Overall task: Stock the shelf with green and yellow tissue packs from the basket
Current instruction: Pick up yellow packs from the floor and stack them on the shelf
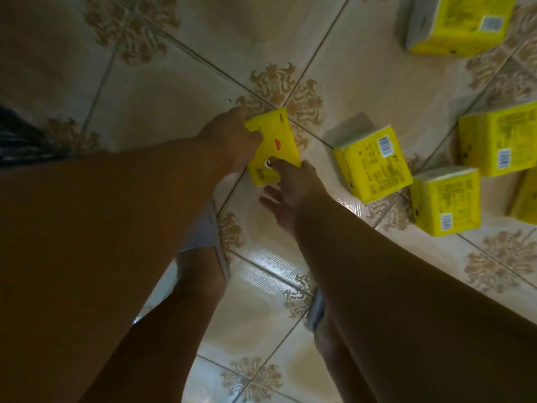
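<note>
Spreading across the whole view, a tiled floor [180, 82] with brown floral corner patterns carries everything here. Two bare forearms reach down from the lower edge, above two feet in pale slippers [203, 237]. At the right lie several yellow tissue packs, well apart from the hands: one at the top right [459, 21], one near the middle [374, 164], one just below it to the right [447, 202], one at the right edge [499, 141], and a sliver of another cut off by the frame. Between the hands sits the smaller yellow tissue pack [274, 146], face up with a cartoon eye and red mouth showing, its long axis running from upper right to lower left. The left hand [229, 135] has its grip curled round the pack's left edge. The right hand [290, 187] has its grip spread, one finger [279, 167] touching the pack's lower corner.
</note>
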The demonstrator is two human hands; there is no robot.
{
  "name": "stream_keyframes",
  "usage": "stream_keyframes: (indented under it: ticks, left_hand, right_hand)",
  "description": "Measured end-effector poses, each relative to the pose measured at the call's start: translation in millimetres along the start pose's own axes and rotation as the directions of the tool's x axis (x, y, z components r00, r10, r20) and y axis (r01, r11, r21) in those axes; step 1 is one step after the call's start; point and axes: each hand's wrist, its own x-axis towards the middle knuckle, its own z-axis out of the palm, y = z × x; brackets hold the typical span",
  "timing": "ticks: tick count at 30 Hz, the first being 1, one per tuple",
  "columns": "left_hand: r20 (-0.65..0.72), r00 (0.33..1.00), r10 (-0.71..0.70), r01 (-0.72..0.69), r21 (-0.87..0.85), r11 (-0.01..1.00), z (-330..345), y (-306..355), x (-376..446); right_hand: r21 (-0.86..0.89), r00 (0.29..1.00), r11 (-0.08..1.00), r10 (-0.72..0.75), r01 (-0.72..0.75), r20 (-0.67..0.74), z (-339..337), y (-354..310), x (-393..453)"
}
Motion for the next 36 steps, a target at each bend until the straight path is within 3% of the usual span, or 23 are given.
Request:
stream_keyframes:
  ticks: [2, 5, 7, 9, 11, 13, 16, 18, 20, 25, 27, 32, 34, 36]
  left_hand:
    - [-0.005, 1.0, -0.013, 0.013, 0.009, 1.0, -3.8, -2.9, -6.8]
    - [-0.059, 0.998, -0.017, 0.016, -0.003, 1.0, -17.7, -2.0, -42.5]
    - [-0.116, 0.993, -0.022, 0.01, -0.099, 0.995, -34.3, 4.7, -79.3]
    - [-0.168, 0.984, -0.052, 0.0, -0.3, 0.954, -57.6, 20.3, -123.5]
    - [-0.151, 0.98, -0.126, 0.009, -0.607, 0.795, -87.3, 43.8, -172.3]
    - [-0.106, 0.977, -0.184, 0.013, -0.835, 0.55, -121.6, 69.8, -226.2]
    - [-0.197, 0.96, -0.199, -0.1, -0.905, 0.412, -180.0, 105.9, -310.6]
    - [-0.238, 0.953, -0.186, -0.169, -0.93, 0.327, -217.2, 127.1, -367.0]
    - [-0.286, 0.941, -0.179, -0.236, -0.937, 0.257, -252.6, 147.2, -422.6]
    - [-0.412, 0.911, -0.032, -0.403, -0.903, 0.149, -313.6, 197.6, -540.8]
    - [-0.441, 0.898, -0.006, -0.439, -0.896, 0.063, -326.2, 210.8, -580.6]
    - [-0.481, 0.873, 0.076, -0.463, -0.868, -0.179, -347.5, 230.3, -653.3]
    - [-0.505, 0.861, 0.053, -0.466, -0.827, -0.314, -355.5, 239.7, -671.1]
    - [-0.544, 0.839, 0.029, -0.489, -0.775, -0.401, -366.6, 248.9, -685.3]
  right_hand:
    - [0.014, 0.999, 1.0, -0.006, 0.005, 0.045, 3.4, -5.0, -7.0]
    - [-0.14, 0.992, 0.984, -0.119, 0.111, -0.046, -0.6, -12.6, -41.4]
    - [-0.238, 0.962, 0.948, -0.246, 0.214, -0.115, -5.2, -18.2, -79.9]
    - [-0.27, 0.933, 0.921, -0.329, 0.282, -0.148, -11.5, -29.0, -129.7]
    - [-0.289, 0.926, 0.903, -0.36, 0.317, -0.11, -14.3, -44.2, -189.2]
    - [-0.266, 0.931, 0.899, -0.365, 0.349, -0.011, -12.7, -60.2, -256.1]
    - [-0.364, 0.909, 0.837, -0.409, 0.408, 0.078, -7.1, -85.5, -370.3]
    - [-0.543, 0.866, 0.696, -0.482, 0.471, 0.133, -6.9, -102.5, -446.3]
    - [-0.589, 0.802, 0.586, -0.565, 0.556, 0.195, -8.1, -120.0, -520.7]
    - [-0.44, 0.607, 0.433, -0.676, 0.786, 0.419, -19.2, -151.7, -667.5]
    - [-0.379, 0.549, 0.405, -0.702, 0.832, 0.454, -21.5, -154.9, -708.1]
    - [-0.005, 0.45, 0.483, -0.811, 0.875, 0.374, -12.0, -163.2, -783.8]
    - [0.047, 0.436, 0.478, -0.834, 0.877, 0.338, -9.7, -166.5, -806.9]
    - [0.01, 0.386, 0.407, -0.873, 0.913, 0.297, -9.4, -167.7, -823.3]
